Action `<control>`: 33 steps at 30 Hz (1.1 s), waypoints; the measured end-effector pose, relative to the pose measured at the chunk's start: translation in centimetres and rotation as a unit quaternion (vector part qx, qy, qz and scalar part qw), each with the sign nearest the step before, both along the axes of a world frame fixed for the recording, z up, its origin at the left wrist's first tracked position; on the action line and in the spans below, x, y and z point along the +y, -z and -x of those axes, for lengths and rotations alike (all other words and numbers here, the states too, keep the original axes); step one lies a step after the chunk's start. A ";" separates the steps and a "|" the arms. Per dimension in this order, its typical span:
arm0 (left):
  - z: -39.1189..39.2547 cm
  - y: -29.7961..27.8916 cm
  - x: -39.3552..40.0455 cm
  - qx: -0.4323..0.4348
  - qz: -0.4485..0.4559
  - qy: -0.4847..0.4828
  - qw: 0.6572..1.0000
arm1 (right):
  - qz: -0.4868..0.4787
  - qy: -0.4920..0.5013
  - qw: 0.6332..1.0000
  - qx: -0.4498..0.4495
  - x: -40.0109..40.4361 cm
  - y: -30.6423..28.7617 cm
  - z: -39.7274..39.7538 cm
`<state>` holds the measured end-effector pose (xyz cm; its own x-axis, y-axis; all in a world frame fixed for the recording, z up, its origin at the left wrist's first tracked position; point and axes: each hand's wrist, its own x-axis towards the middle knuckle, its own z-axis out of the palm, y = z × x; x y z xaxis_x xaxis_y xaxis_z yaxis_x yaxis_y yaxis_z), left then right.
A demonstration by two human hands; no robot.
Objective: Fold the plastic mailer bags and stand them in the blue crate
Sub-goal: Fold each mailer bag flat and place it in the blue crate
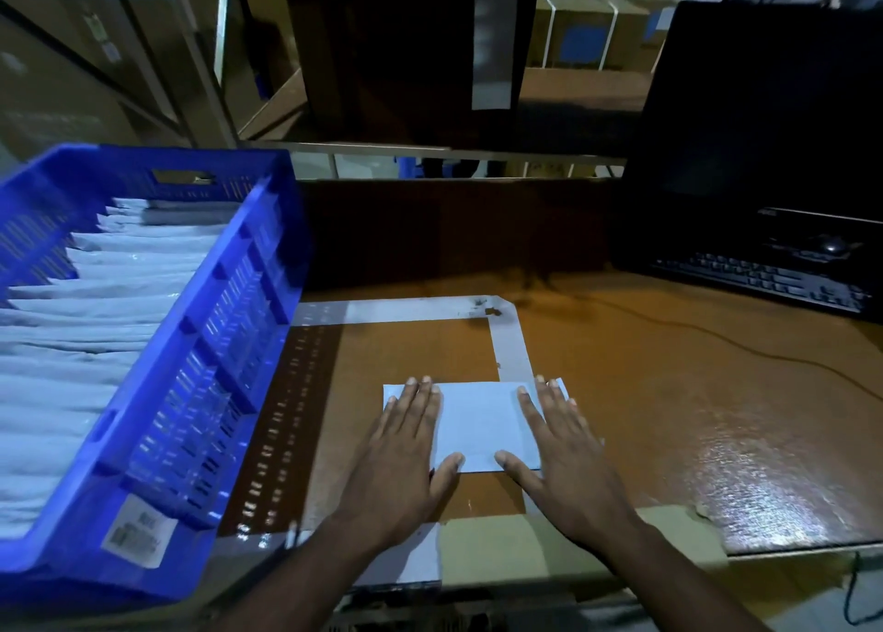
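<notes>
I have both hands, left hand [406, 445] and right hand [564, 445], with fingers straight, pressing the folded mailer bag [478, 421] lying between them on the surface [669, 392]; thin, slick, floppy, so I'd pinch its side edges.

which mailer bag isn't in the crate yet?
The folded mailer bag lying flat on the table, pressed under both hands; the others stand in a row inside the blue crate.

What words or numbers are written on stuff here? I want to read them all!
None can be read.
White sticker on the blue crate: barcode and print, too blurred.
Small mark on the monitor: too small and dark.
Keyboard keys: too dark.
Folded mailer bag: plain.
</notes>
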<state>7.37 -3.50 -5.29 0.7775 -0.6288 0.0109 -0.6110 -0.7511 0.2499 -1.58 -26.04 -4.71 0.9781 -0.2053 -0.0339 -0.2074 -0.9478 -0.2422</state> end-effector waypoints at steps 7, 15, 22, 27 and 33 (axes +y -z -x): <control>-0.4 -0.2 0.3 0.025 0.019 -0.015 0.999 | -0.083 0.061 0.995 -0.017 0.0 0.2 -0.3; -3.8 -2.0 1.9 0.023 0.046 -0.116 0.992 | -0.039 0.062 0.997 -0.022 0.2 -0.8 -1.3; -5.1 -4.3 1.7 0.104 0.080 -0.121 0.984 | -0.020 -0.081 0.996 -0.016 1.2 -4.2 -4.5; -4.9 -4.7 1.9 0.154 0.151 -0.164 0.963 | 0.012 -0.110 0.989 0.099 1.6 -5.9 -6.0; -4.1 -5.6 2.7 0.202 0.192 -0.185 0.943 | 0.017 -0.101 0.989 0.109 2.4 -7.5 -5.6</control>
<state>11.49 -0.75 0.31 0.9323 -0.3238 -0.1612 -0.1223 -0.7017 0.7019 4.05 -23.66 2.80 0.9694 -0.0102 -0.2452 -0.0560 -0.9820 -0.1806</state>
